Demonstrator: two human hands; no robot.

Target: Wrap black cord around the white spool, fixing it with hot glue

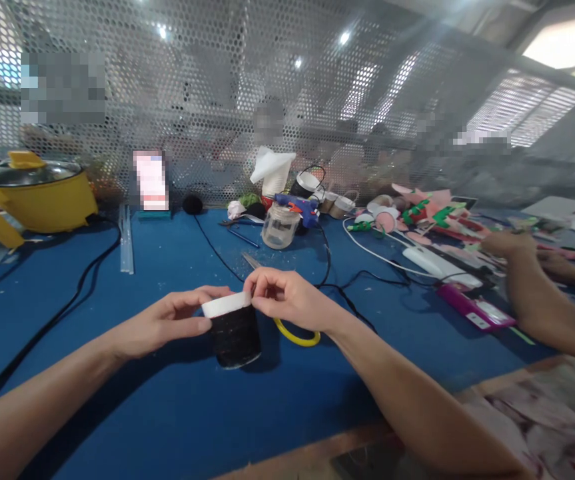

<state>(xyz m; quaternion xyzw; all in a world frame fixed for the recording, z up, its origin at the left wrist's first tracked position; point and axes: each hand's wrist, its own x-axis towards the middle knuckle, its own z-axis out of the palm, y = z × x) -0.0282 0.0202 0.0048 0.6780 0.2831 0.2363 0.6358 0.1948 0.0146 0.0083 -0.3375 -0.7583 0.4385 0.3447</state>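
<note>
Black spool (236,335) with white rim stands on blue table (167,413), frame centre. Left hand (167,323) grips its side; right hand (287,297) pinches the rim. Yellow ring (297,337) lies just behind. Yellow pot (34,193) sits upper left.

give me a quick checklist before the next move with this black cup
1. Left hand grips the black cup at its side: ok.
2. Right hand pinches the cup's white rim: ok.
3. Cup base resting on the blue table: cannot tell.
4. Yellow ring lies just behind the cup, under the right wrist: not ok.
5. Another person's arm stays off to the right: ok.
</note>
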